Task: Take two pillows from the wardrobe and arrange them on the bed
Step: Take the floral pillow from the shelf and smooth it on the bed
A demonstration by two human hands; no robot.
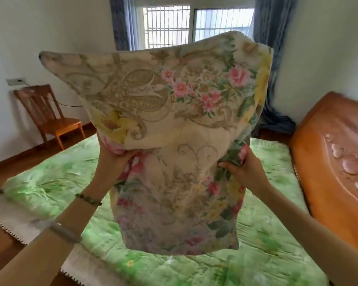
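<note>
While left hand (114, 159) and right hand (243, 169) each pinch the pillow (174, 96) mid-height, its long axis hangs vertical above the bed (267, 234).

No legible text, label, brand, number or sign appears anywhere in this view. The pillow (174, 112) carries only a printed floral and scroll pattern, without lettering. The green bed cover (267, 244) shows a leaf motif and no writing. The carved wooden headboard (339, 162) bears ornamental relief only. The small wall fitting (13, 81) above the chair (48, 116) may carry markings, but it is too small and blurred to tell.
</note>
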